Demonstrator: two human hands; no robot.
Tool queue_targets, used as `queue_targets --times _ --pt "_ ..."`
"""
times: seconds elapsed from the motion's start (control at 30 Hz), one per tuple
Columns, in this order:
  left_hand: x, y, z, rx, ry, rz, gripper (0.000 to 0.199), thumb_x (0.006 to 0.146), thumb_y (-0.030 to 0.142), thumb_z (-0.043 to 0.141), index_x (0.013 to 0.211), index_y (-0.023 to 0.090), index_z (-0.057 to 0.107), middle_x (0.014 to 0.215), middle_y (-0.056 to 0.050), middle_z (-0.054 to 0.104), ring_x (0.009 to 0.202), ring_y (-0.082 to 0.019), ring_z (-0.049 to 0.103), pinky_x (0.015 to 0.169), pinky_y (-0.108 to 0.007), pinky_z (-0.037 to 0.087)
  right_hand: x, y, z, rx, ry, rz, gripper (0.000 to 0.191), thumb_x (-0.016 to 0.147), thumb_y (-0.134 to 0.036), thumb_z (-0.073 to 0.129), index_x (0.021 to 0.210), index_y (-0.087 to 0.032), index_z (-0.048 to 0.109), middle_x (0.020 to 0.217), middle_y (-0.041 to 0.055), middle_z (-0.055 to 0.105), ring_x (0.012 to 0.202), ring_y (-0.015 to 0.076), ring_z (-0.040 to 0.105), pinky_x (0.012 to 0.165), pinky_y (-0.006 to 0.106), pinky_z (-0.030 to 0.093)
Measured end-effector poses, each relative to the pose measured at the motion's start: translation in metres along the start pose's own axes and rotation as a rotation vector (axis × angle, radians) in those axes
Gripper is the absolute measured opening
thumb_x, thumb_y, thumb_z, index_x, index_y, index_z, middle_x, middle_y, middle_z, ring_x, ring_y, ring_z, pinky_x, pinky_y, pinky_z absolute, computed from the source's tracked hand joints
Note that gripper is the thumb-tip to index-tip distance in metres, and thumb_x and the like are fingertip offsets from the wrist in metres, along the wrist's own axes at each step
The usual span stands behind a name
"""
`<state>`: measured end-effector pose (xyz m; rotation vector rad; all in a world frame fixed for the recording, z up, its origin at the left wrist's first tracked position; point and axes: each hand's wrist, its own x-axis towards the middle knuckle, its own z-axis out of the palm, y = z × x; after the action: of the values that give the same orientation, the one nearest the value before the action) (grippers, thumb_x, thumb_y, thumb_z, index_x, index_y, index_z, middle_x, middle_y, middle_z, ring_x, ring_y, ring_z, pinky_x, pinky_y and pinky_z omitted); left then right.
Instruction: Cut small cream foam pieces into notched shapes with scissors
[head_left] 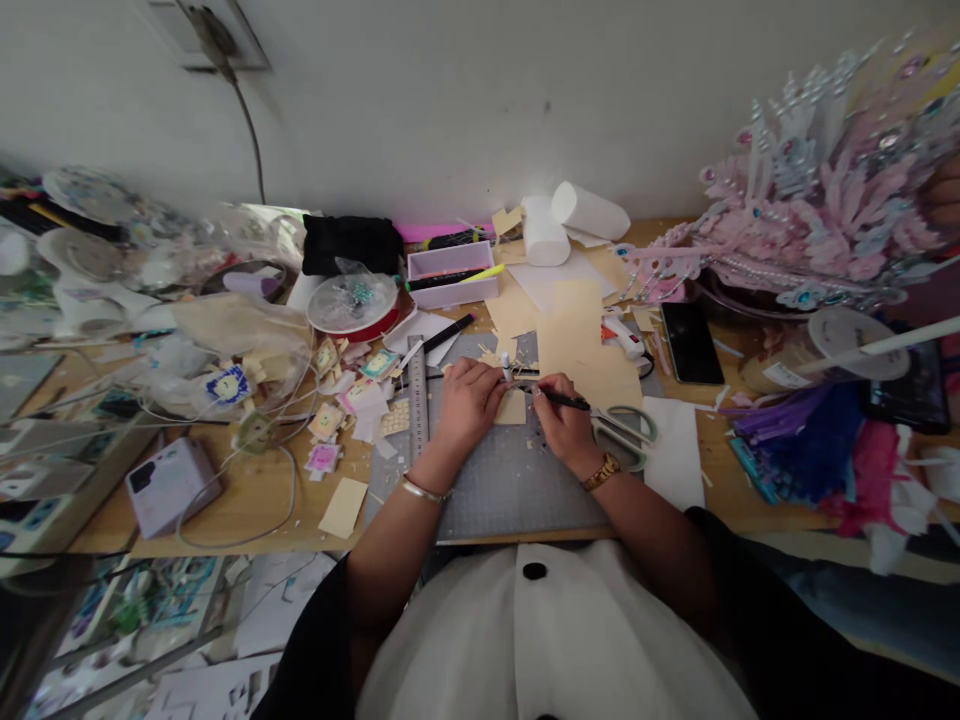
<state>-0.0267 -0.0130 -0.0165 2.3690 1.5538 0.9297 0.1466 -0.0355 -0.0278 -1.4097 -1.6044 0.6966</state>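
Note:
My right hand (562, 425) grips a slim black pen-like tool (568, 400), its thin tip pointing left toward my other hand. My left hand (471, 400) is closed, with its fingertips pressed together beside a small white-capped object (505, 364); what they pinch is hidden. Just below the fingertips lies a small square of pale yellow card (511, 408) on the grey cutting mat (510, 490). A steel ruler (418, 400) lies left of my left hand. Grey-green handled scissors (628, 432) rest beside my right wrist.
Painted card pieces (327, 420) lie left of the ruler. Behind are larger yellow sheets (574, 335), a lilac pen box (454, 285) and a ribbon spool (352, 305). A phone (691, 343) and pink beaded crowns (817, 210) are right; a lilac device (172, 487) and cables are left.

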Motion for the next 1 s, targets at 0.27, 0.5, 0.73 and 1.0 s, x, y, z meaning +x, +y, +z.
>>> queue_targets --times 0.27,0.5,0.73,1.0 --pt "0.0007 0.0017 -0.0025 0.029 -0.015 0.025 0.018 0.095 0.031 0.054 0.092 0.021 0.069 0.080 -0.008 0.067 0.089 -0.027 0.055 0.075 -0.041 0.034 0.0001 -0.0023 -0.0034 -0.038 -0.009 -0.035 0.006 0.086 -0.030 0.050 0.082 -0.026 0.051 0.073 0.0017 0.063 0.068 0.0204 0.060 0.065 0.032 0.044" --pt "0.0009 0.0012 -0.0033 0.064 -0.013 0.060 0.019 0.095 0.031 0.055 0.088 0.020 0.069 0.078 -0.008 0.067 0.088 -0.027 0.054 0.075 -0.041 0.033 -0.0022 -0.0022 -0.0029 -0.095 -0.134 -0.133 0.004 0.083 -0.023 0.052 0.086 -0.024 0.054 0.073 0.0034 0.065 0.068 0.0214 0.062 0.064 0.032 0.046" --pt "0.0019 0.0019 -0.0046 0.090 0.024 0.094 0.019 0.094 0.030 0.057 0.085 0.019 0.069 0.075 -0.006 0.068 0.087 -0.026 0.054 0.074 -0.039 0.033 -0.0036 0.0009 0.0007 -0.153 -0.156 -0.285 0.004 0.086 -0.021 0.052 0.087 -0.023 0.054 0.071 0.0022 0.063 0.066 0.0192 0.061 0.064 0.030 0.045" --pt "0.0022 0.0031 -0.0060 0.112 0.018 0.098 0.020 0.095 0.031 0.056 0.087 0.020 0.071 0.075 -0.005 0.068 0.087 -0.025 0.055 0.074 -0.039 0.033 -0.0038 0.0002 0.0021 -0.213 -0.146 -0.373 0.007 0.087 -0.019 0.050 0.090 -0.022 0.056 0.077 0.0035 0.068 0.066 0.0183 0.062 0.064 0.029 0.044"
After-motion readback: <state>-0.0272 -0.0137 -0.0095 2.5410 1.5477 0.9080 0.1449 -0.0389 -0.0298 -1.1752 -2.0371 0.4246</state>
